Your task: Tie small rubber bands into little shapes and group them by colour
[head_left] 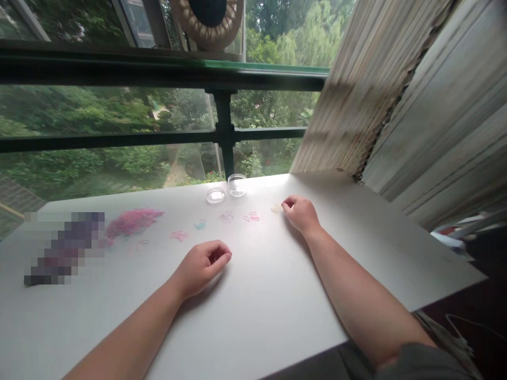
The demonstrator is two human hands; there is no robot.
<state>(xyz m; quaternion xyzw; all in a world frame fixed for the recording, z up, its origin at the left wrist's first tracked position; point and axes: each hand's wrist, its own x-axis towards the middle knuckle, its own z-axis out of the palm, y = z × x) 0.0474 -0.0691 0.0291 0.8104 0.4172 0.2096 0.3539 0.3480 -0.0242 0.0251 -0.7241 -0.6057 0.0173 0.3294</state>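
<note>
My right hand is at the right end of a row of small coloured loops. Its thumb and forefinger are pinched at the edge of a pale yellow cluster; whatever lies between the fingertips is too small to make out. My left hand rests on the white table, fingers curled and thumb against forefinger, with nothing visible in it. Beyond it lie thin looped pieces, like paper clips or small bands: a pink group, a teal group, a pale pink group and a brighter pink group.
A large pink heap of similar pieces lies at the left, beside a blurred-out dark object. Two clear round dishes stand at the table's back edge by the window. A striped curtain hangs at the right.
</note>
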